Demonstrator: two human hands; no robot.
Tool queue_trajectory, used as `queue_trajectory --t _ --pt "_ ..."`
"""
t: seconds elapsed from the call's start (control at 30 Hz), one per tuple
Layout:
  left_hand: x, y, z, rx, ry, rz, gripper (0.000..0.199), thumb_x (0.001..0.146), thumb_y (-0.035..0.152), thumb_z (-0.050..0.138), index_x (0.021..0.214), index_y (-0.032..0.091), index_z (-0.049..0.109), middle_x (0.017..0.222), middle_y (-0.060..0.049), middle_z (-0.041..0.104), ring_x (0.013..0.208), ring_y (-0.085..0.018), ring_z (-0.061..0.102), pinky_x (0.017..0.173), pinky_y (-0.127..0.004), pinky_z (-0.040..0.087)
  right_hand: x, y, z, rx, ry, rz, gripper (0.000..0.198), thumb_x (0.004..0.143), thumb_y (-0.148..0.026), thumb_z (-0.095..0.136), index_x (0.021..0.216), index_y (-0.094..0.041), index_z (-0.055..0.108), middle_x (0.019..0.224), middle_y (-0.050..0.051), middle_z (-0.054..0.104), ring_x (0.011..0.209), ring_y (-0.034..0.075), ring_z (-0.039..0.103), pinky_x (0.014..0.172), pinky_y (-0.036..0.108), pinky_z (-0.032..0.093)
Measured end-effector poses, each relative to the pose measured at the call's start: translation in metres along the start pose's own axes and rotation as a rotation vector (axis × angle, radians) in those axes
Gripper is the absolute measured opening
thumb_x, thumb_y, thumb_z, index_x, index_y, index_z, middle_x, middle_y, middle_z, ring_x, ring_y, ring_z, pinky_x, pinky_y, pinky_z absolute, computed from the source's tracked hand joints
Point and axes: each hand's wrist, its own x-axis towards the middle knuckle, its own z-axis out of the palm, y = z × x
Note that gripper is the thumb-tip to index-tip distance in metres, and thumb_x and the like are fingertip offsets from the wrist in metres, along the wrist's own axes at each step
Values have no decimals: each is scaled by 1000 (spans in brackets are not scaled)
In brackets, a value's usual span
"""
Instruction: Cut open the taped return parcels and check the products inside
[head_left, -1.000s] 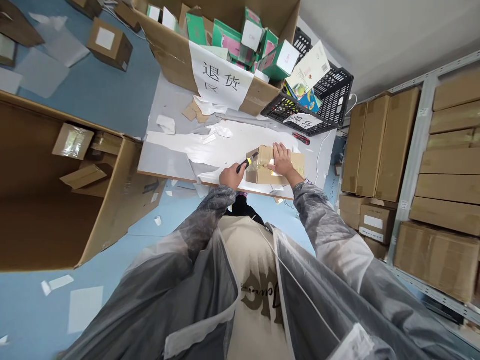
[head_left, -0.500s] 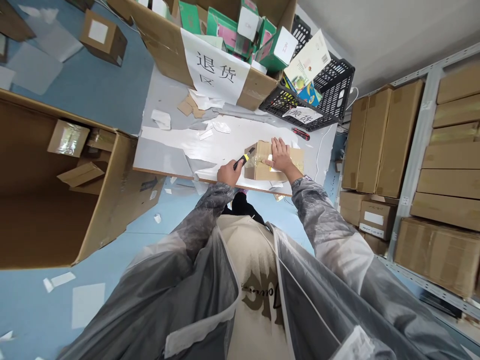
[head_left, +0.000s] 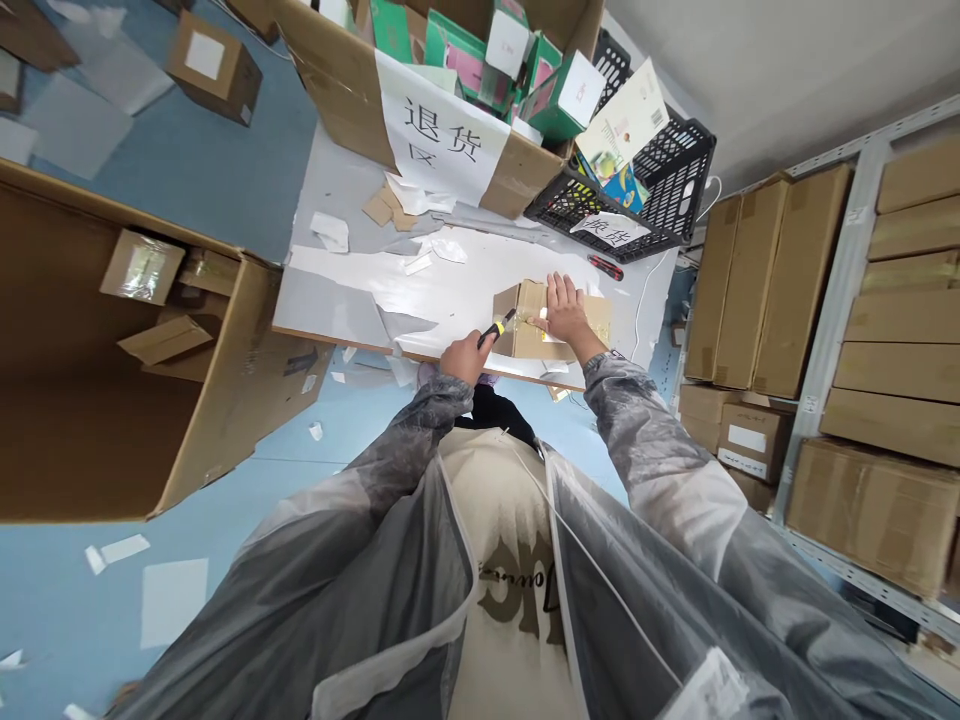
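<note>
My left hand [head_left: 463, 358] is closed around a box cutter [head_left: 492, 333] with a black and yellow handle. The cutter's tip points up and to the right, at the left end of a taped cardboard box [head_left: 516, 345]; whether it touches the cardboard I cannot tell. Lying flat across the top of this box is my right hand [head_left: 566, 310], fingers stretched out and thumb pointing left. It partly covers a white and yellow label. The box rests near the front edge of the white work table [head_left: 337, 290].
Behind stand a large carton [head_left: 337, 95] of green boxes and a black crate [head_left: 675, 190]. A red and black cutter [head_left: 605, 267] lies beside the crate. Paper scraps [head_left: 330, 232] litter the table. A big open carton [head_left: 217, 400] is at left, shelves of cartons [head_left: 892, 370] at right.
My left hand has shifted slightly right and toward me with the box cutter, its tip still over the box's left end. My right hand stays on the box. The whole view has shifted a little.
</note>
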Motion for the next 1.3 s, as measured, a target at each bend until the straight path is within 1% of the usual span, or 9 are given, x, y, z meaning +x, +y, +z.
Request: queue_trajectory --t 0.23,0.5,0.7,0.83,0.93,1.0,1.13,1.2,1.3 --pt "-12 0 -9 75 -23 49 56 129 65 48 138 22 82 122 -23 90 117 -41 86 87 -38 52 4 -9 -11 -41 -46 78 133 113 -100 43 202 -4 16 206 34 9 188 62 19 144 86 28" --pt "-41 -22 18 115 -62 54 52 129 61 52 139 20 83 117 -27 90 116 -41 89 98 -41 53 14 -4 -26 22 -73 78 147 103 -112 41 200 -2 23 201 41 19 179 64 38 141 88 34" --pt "-38 -27 22 70 -44 50 53 128 62 52 139 20 82 121 -28 90 118 -42 89 94 -39 55 21 5 -47 46 -190 52 153 99 -108 64 200 -4 17 199 42 27 180 59 39 142 82 38" --pt "-40 -29 15 61 -22 42 54 129 62 48 137 21 82 120 -26 91 116 -40 89 91 -37 54 -8 -6 -57 31 -12 1 131 105 -92 79 196 -8 37 198 39 31 180 53 41 144 76 39" --pt "-40 -28 8 20 27 22 53 130 61 45 135 23 82 121 -23 92 115 -38 88 88 -35 53 -45 -18 -50 33 151 -3 89 118 -73 69 182 -11 61 186 33 53 170 48 53 143 67 44" --pt "-34 -25 6 -17 50 22 52 130 60 45 134 24 82 122 -22 92 117 -37 87 88 -35 52 -70 -24 -41 45 165 -13 75 121 -71 63 169 -14 74 174 31 63 162 47 60 140 65 48" --pt "-15 -11 10 -59 50 45 50 129 61 50 133 25 84 123 -22 91 119 -40 86 89 -37 51 -103 -34 -22 16 68 -83 105 104 -88 81 175 -12 67 177 34 59 166 53 55 142 71 44" --pt "-6 -5 13 -62 40 54 50 128 63 54 134 24 85 122 -24 90 118 -41 86 90 -37 51 -109 -38 -15 -22 42 -86 122 98 -81 93 187 -8 52 183 36 53 172 55 47 145 74 37" --pt "2 -1 16 -51 37 50 50 128 63 55 134 24 85 122 -24 90 118 -41 86 90 -38 50 -106 -42 -9 -45 47 -44 119 97 -60 98 190 -8 45 177 35 57 167 55 50 144 71 38"
